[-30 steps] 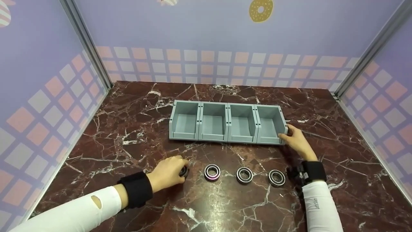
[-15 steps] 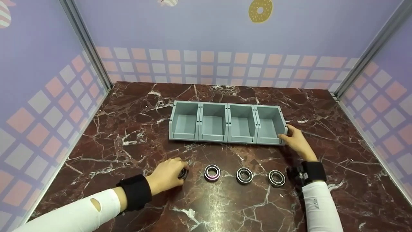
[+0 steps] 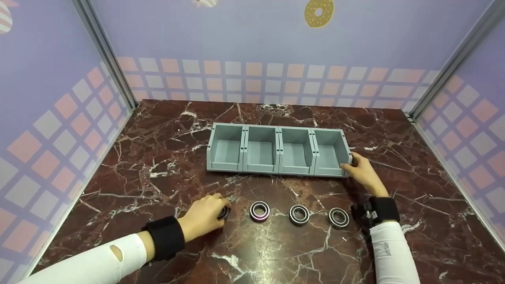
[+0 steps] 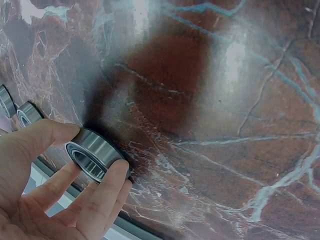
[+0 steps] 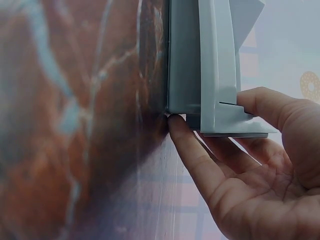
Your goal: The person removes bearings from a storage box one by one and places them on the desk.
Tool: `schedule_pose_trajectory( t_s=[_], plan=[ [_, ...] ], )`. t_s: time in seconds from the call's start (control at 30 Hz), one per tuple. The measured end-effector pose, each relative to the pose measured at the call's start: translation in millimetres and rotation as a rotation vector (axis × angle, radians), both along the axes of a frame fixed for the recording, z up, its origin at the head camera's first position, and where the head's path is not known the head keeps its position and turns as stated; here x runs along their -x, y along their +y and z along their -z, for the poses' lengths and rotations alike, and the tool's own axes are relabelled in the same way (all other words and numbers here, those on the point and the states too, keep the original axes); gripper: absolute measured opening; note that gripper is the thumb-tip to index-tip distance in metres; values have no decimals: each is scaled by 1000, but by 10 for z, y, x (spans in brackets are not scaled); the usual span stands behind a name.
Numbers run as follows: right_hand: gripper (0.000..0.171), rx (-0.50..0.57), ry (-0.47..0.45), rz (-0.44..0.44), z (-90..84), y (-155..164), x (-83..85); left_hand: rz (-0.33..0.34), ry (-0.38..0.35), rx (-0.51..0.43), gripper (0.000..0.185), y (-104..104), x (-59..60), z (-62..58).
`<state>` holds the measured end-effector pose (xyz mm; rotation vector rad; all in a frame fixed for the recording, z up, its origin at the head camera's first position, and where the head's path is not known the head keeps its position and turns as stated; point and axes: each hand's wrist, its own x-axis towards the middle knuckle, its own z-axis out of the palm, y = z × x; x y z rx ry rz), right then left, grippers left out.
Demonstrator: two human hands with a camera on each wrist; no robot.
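While the right hand [image 3: 363,170] grips the end wall of the grey four-bin tray [image 3: 278,150], the left hand [image 3: 203,215] pinches a steel bearing [image 4: 94,156] on the marble desk [image 3: 158,130], leftmost in a row with three other bearings [image 3: 299,214].

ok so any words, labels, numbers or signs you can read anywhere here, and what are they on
Small dark print on the white right sleeve: there, but too small and blurred to read.
Grey plastic four-compartment bin row: no label or number shows.
Steel ring bearings, the one the left hand pinches and the three lying on the red marble table: no readable marking.
Lilac wall's yellow doughnut picture: a drawing, no words.
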<state>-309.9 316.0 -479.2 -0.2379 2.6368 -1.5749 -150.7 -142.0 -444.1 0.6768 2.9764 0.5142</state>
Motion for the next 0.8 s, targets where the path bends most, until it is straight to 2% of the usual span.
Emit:
schedule_pose_trajectory(
  t_s=[0.8],
  plan=[
    [52,1,-17,0,-8,2,-5,35,75,17,35,-25,-24,41]
  ],
)
